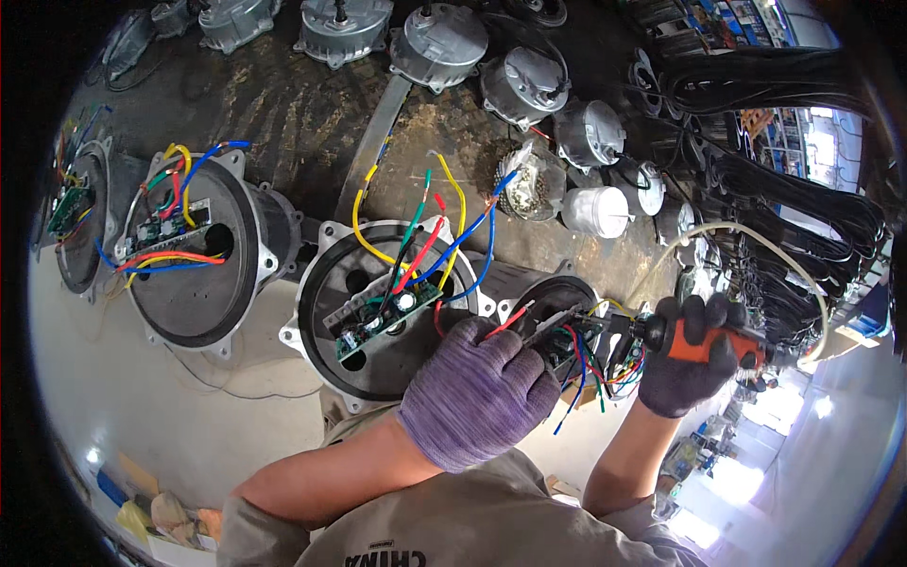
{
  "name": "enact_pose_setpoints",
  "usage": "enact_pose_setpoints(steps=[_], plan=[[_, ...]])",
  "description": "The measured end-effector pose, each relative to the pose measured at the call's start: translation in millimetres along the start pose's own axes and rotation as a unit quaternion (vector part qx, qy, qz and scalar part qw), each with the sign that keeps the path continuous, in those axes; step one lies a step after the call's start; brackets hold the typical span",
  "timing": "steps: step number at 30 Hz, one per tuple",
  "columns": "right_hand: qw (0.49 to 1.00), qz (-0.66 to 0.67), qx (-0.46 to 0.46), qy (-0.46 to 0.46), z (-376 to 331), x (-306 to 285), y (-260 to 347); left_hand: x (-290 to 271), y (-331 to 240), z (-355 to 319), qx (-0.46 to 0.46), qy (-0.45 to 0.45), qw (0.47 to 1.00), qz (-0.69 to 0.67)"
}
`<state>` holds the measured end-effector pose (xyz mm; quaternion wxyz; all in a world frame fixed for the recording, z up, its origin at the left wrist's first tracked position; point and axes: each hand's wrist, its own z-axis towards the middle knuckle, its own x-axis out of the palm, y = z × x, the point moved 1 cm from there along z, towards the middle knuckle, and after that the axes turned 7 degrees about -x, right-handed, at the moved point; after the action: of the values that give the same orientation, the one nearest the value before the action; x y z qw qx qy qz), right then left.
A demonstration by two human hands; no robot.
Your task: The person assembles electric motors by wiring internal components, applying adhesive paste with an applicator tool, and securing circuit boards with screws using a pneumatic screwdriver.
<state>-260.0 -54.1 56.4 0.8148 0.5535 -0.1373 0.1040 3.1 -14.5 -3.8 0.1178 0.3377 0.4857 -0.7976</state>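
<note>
The right hand (694,364), in a dark glove, is closed around an orange-handled soldering iron (704,342) whose tip points at a small circuit board (559,333). The left hand (482,392), in a purple glove, pinches a red wire (507,322) at that board. Board and wires sit on a round motor housing (557,298) on the worktop (283,104), just right of a larger housing (378,312).

purple knit gloves (477,397), khaki shirt (491,524)

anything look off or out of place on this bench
Nothing looks damaged or spilled. The left hand in a purple knit glove steadies a red wire, the right hand holds an orange-handled soldering iron; loose coloured wires stick up from the round grey motor housing.
</note>
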Motion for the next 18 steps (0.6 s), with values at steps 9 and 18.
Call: enact_pose_setpoints(steps=[9,18], plan=[[0.992,0.015,0.082,-0.095,8,-1,-5,6,4,-3,0.017,-0.029,0.999,-0.005],[0.986,-0.094,-0.035,0.133,7,54,5,5,4,2,0.013,-0.069,0.997,-0.026]])
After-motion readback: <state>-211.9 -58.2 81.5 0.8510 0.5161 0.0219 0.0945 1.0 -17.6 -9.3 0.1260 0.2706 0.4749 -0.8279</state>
